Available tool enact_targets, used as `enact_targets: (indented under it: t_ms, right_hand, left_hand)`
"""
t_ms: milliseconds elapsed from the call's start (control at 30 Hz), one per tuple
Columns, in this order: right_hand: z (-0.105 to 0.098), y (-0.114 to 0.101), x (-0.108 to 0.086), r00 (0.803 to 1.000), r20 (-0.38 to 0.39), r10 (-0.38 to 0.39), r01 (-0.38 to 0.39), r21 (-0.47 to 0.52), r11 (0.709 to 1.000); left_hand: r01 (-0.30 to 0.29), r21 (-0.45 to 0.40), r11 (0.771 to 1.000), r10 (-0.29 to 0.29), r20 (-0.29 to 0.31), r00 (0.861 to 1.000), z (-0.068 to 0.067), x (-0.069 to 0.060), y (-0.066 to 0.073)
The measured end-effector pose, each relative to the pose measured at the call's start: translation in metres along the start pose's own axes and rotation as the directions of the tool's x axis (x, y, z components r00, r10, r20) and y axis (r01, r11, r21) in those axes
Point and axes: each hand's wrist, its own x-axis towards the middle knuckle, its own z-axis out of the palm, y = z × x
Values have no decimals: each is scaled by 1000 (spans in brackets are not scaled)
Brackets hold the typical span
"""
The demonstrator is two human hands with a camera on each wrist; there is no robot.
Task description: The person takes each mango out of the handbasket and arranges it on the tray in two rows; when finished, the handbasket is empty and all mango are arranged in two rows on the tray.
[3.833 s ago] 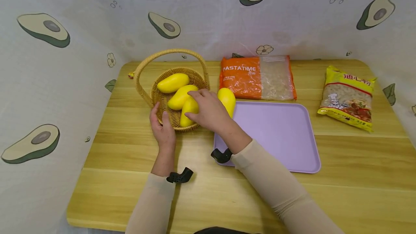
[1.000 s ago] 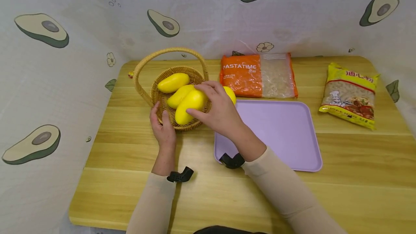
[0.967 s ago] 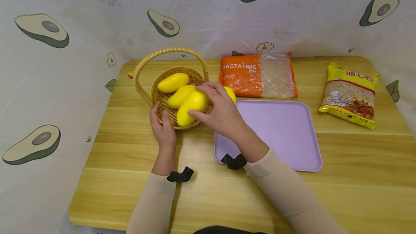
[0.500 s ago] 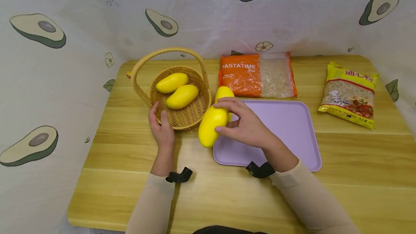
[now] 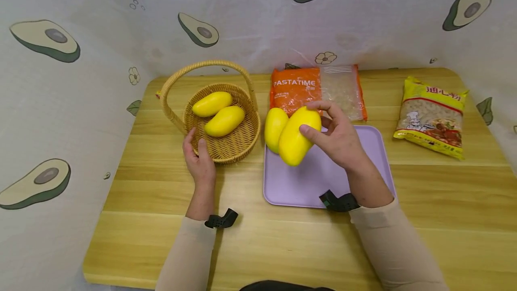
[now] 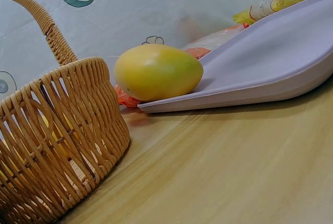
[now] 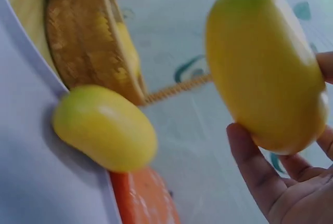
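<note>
My right hand [image 5: 337, 140] pinches a yellow mango [image 5: 298, 138] between thumb and fingertips, raised above the lilac tray [image 5: 278, 192]. In the right wrist view that mango [image 7: 265, 68] fills the upper right, its tip greenish. A second mango [image 5: 275, 127] lies at the tray's back left corner, just left of the held one. My left hand [image 5: 200, 163] holds the front left rim of a wicker basket [image 5: 242, 149], thumb over the edge. Two mangoes lie inside, a rear mango [image 5: 212, 103] and a front mango [image 5: 225, 121]. The left wrist view does not show the left hand.
An orange pasta bag [image 5: 296, 89] lies behind the tray. A yellow pasta bag [image 5: 432, 120] lies at the right of the wooden table [image 5: 258, 246]. The basket's tall handle [image 5: 210, 63] arches over it. A patterned curtain [image 5: 250, 21] closes off the back.
My right hand has lifted a mango out of the basket and carried it right, over the tray. My left hand stays at the basket. The other mangoes have not moved.
</note>
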Motion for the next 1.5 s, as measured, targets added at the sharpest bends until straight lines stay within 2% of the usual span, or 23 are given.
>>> enact_targets:
  t_ms: [100,200,400,533,700,867,1067,1367,1500]
  right_hand:
    - [-19,-4,1,1000,-29,-7,9,45,999]
    - [-35,-5,2,998,-68,-4,6,30,1000]
    - [-61,-3,1,995,-90,50,-59,-103,993]
    - [-73,0,1,988,-85,130,-147,-235,961]
    - [-84,8,5,960,-73,269,-276,-378,884]
    - [-94,21,9,922,-54,385,-370,-424,827]
    - [-105,35,12,882,-37,470,-444,-398,803]
    - [-115,52,11,853,3,522,-473,-415,777]
    - [-117,55,11,850,4,527,-476,-423,771]
  left_hand:
    - [8,0,1000,-8,3,1000,0,0,0]
    - [9,2,1000,-9,6,1000,-1,-1,0]
    - [11,5,1000,-11,5,1000,0,-1,0]
    - [15,-4,1000,-15,3,1000,0,-1,1]
    - [-1,-8,1000,1,2,1000,0,-1,0]
    - [-8,5,1000,8,0,1000,-1,0,0]
    - [3,3,1000,-3,3,1000,0,0,0]
    - [18,2,1000,-18,4,1000,0,-1,1]
    - [21,8,1000,-22,9,1000,0,-1,1]
